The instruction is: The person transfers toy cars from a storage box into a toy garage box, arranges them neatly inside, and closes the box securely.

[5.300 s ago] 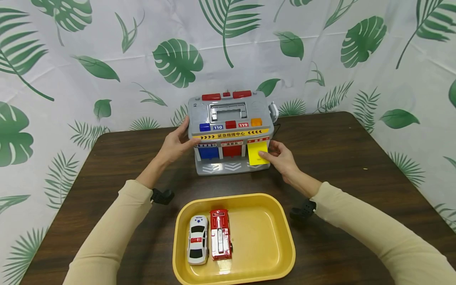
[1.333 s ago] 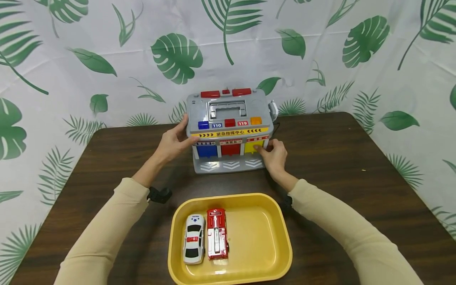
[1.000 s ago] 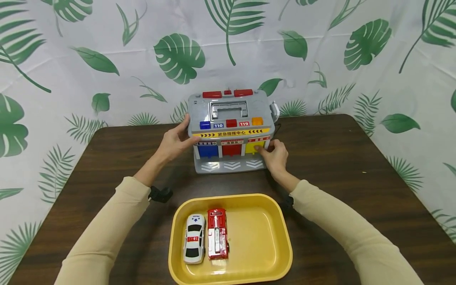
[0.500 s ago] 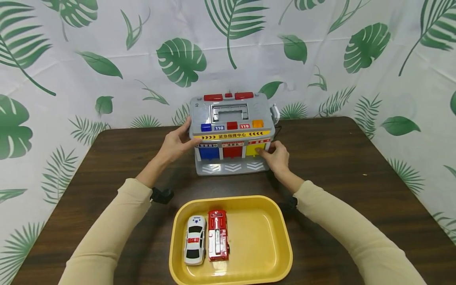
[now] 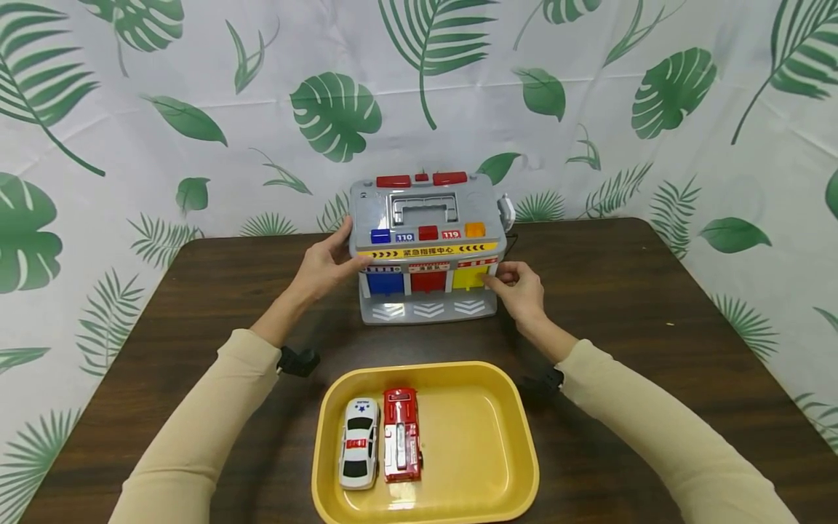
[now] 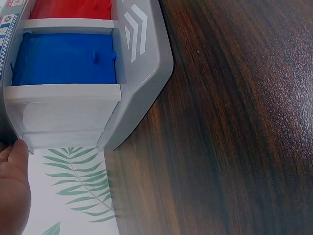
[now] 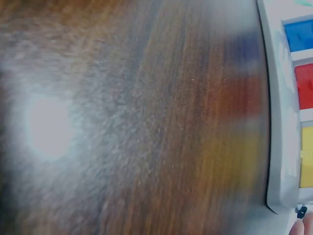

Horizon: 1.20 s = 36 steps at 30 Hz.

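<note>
A grey toy rescue station (image 5: pixel 425 251) stands at the back of the table, with blue (image 5: pixel 385 282), red (image 5: pixel 428 282) and yellow (image 5: pixel 469 277) garage doors, all lowered. My left hand (image 5: pixel 321 269) grips the station's left end, thumb along the front and fingers behind the side. In the left wrist view part of that hand (image 6: pixel 13 181) touches the lower left side. At the right end is my right hand (image 5: pixel 520 291), thumb tip by the yellow door's outer edge and fingers loosely bent beside the wall. Only its fingertips (image 7: pixel 302 226) show in the right wrist view.
A yellow tray (image 5: pixel 468 502) stands in front, holding a white police car (image 5: pixel 358 444) and a red fire truck (image 5: pixel 402 437) on its left side. A white attachment (image 5: pixel 506 212) juts from the station's right side. Behind hangs a leaf-print cloth (image 5: pixel 419 109).
The yellow door, tilted outward in my right hand earlier, now sits flat in its doorway. In the last half second that hand has drawn back right. My left hand keeps its place.
</note>
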Each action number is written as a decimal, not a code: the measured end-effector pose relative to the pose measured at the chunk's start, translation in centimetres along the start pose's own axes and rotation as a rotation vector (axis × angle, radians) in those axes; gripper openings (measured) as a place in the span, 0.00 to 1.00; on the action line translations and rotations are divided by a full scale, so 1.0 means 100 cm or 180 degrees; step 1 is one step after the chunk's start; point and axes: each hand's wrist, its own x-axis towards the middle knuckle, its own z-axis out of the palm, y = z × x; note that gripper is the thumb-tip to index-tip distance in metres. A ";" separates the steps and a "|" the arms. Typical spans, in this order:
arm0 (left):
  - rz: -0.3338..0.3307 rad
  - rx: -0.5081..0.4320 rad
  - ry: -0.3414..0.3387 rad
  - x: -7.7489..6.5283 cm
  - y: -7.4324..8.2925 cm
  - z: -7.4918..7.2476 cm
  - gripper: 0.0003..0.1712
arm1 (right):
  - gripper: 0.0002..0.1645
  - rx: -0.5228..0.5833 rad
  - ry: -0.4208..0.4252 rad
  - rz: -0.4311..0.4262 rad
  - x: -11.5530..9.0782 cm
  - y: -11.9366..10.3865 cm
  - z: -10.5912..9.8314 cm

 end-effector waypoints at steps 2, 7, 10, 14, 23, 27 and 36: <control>-0.0012 0.0006 0.0001 0.000 0.000 0.000 0.48 | 0.23 0.0058 0.0032 0.0003 -0.001 -0.001 -0.004; -0.0031 0.0004 0.0004 0.000 0.000 0.000 0.48 | 0.21 0.0399 0.0326 -0.0106 -0.001 -0.005 -0.016; -0.0035 -0.0011 -0.0002 0.001 -0.001 -0.001 0.48 | 0.20 0.0723 0.0547 -0.0242 -0.001 -0.011 -0.022; -0.0006 0.0000 0.0030 0.010 -0.021 0.000 0.50 | 0.19 0.1045 0.0733 -0.0461 -0.002 -0.025 -0.028; 0.0004 -0.0003 0.0035 0.013 -0.027 0.000 0.50 | 0.19 0.1154 0.0576 -0.1017 -0.012 -0.052 -0.022; 0.0016 -0.0038 -0.0005 0.006 -0.011 -0.001 0.49 | 0.19 0.1007 0.0398 -0.1276 -0.016 -0.060 -0.014; 0.0068 -0.0054 -0.0011 0.001 -0.003 -0.001 0.48 | 0.22 0.0485 -0.0121 -0.1500 -0.020 -0.073 -0.003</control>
